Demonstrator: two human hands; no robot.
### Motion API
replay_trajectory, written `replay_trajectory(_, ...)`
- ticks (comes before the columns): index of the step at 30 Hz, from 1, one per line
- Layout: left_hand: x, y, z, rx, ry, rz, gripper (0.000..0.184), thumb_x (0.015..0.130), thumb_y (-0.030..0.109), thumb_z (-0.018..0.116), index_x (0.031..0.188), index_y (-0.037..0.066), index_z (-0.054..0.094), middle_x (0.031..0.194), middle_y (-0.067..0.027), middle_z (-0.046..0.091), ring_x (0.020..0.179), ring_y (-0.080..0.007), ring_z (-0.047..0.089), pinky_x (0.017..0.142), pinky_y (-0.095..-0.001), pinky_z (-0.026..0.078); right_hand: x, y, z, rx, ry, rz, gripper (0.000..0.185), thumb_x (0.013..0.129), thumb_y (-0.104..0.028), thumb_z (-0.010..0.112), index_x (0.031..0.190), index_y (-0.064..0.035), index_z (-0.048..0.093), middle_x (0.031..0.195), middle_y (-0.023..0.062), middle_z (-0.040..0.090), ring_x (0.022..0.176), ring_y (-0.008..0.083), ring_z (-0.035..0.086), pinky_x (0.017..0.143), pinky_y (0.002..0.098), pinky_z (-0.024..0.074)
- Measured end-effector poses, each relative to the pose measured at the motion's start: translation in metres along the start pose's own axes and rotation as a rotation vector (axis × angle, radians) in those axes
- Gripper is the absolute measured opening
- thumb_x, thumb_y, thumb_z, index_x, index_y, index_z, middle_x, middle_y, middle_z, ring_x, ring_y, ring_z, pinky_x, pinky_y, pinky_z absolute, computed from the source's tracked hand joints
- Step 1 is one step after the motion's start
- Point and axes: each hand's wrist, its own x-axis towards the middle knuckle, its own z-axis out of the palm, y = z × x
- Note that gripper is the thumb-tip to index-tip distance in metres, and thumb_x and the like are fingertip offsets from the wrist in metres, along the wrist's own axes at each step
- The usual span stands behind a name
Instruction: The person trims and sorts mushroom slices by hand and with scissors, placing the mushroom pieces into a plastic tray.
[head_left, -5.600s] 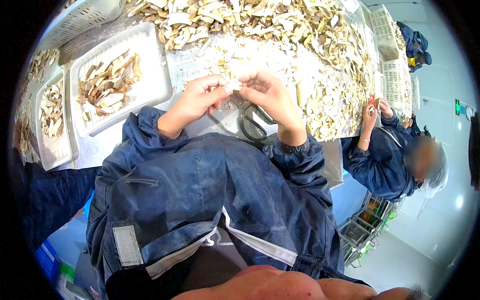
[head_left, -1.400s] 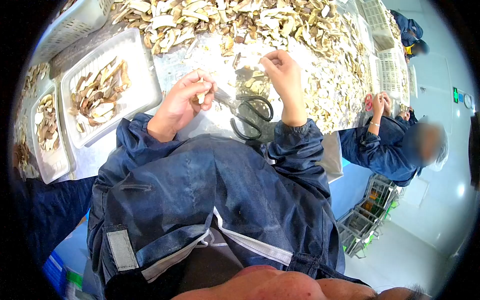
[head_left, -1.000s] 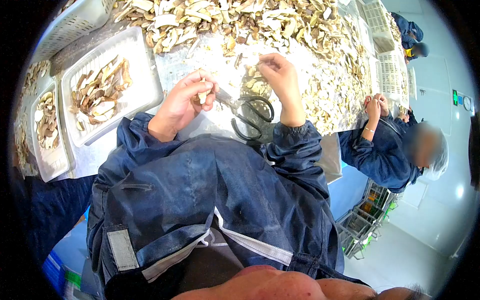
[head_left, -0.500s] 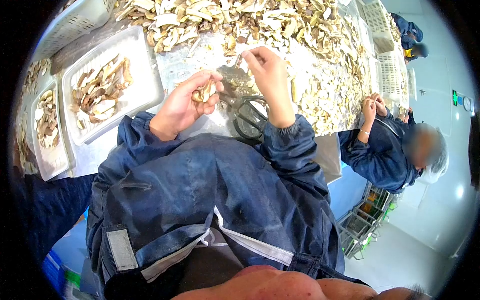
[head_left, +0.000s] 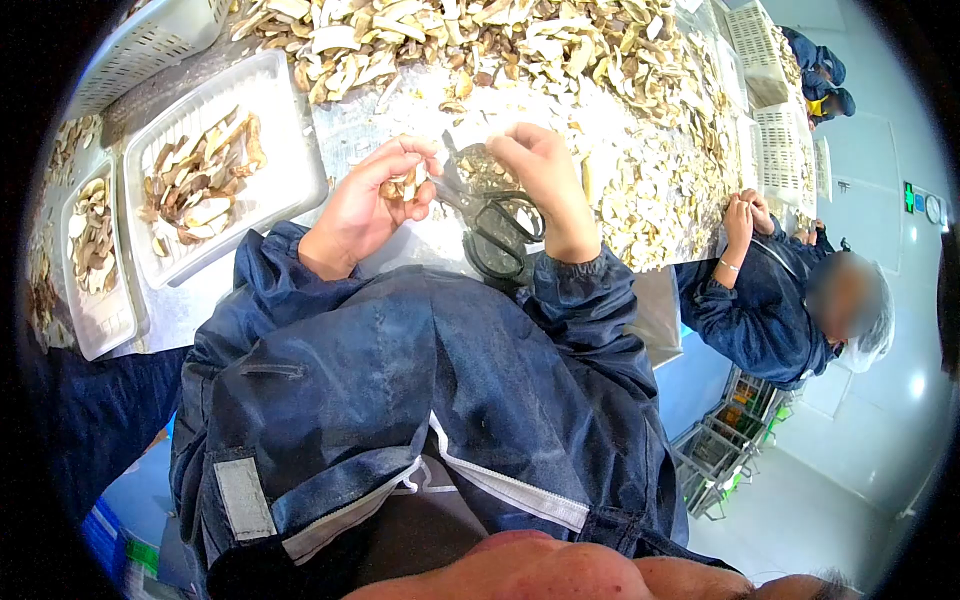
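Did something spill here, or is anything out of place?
Pale bits lie strewn over the right of the table. They look spilled, since slices at left sit in a tray; perhaps it's ordinary mess.

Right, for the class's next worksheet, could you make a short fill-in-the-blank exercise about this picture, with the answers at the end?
1. The sliced pieces are held in the person's ____ hand.
2. The scissors have ____ handles.
3. The large heap of slices runs up to the ____ edge of the picture.
4. The sleeve of the nearby co-worker on the right of the picture is dark ____.

Missing words: left; black; top; blue.
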Motion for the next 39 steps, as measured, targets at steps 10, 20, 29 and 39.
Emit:
replay_trajectory(10, -0.002, 0.001, 0.005, 0.051, 0.044, 0.021, 0.028, 0.101, 0.022, 0.053, 0.124, 0.006, 0.056, 0.104, -0.0064, 0.061, 0.079, -0.0133, 0.058, 0.060, -0.0253, 0.046, -0.005, 0.001, 0.009, 0.474, -0.269, 0.085, 0.012, 0.088, -0.013, 0.061, 0.081, -0.0041, 0.067, 0.071, -0.0004, 0.059, 0.059, 0.0064, 0.047, 0.054, 0.0210, 0.0351)
replay_trajectory(20, -0.004, 0.000, 0.011, 0.151, 0.023, 0.022, 0.025, 0.101, 0.019, 0.058, 0.122, 0.006, 0.059, 0.090, -0.0018, 0.059, 0.067, -0.0076, 0.053, 0.053, -0.0206, 0.042, -0.011, 0.000, 0.028, 0.545, -0.451, 0.188, 0.016, 0.093, -0.019, 0.061, 0.085, -0.0056, 0.067, 0.073, 0.0004, 0.061, 0.057, 0.0071, 0.048, 0.052, 0.0217, 0.0364)
replay_trajectory(29, 0.000, -0.003, 0.002, 0.001, 0.039, 0.005, 0.020, 0.101, 0.027, 0.056, 0.104, 0.006, 0.058, 0.092, -0.0038, 0.059, 0.065, -0.0082, 0.048, 0.045, -0.0187, 0.034, 0.041, -0.004, 0.026, -0.387, 0.120, -0.438, 0.017, 0.087, -0.019, 0.070, 0.093, -0.0024, 0.072, 0.075, 0.0072, 0.066, 0.064, 0.0162, 0.061, 0.062, 0.0281, 0.0485)
replay_trajectory(39, 0.001, -0.001, -0.004, -0.112, 0.018, 0.052, 0.030, 0.104, 0.029, 0.043, 0.112, 0.005, 0.059, 0.096, -0.0078, 0.062, 0.069, -0.0135, 0.055, 0.043, -0.0214, 0.039, 0.040, -0.004, 0.019, -0.050, -0.004, -0.088, 0.020, 0.089, -0.019, 0.069, 0.092, 0.0007, 0.071, 0.071, 0.0006, 0.064, 0.062, 0.0096, 0.056, 0.058, 0.0255, 0.0434)
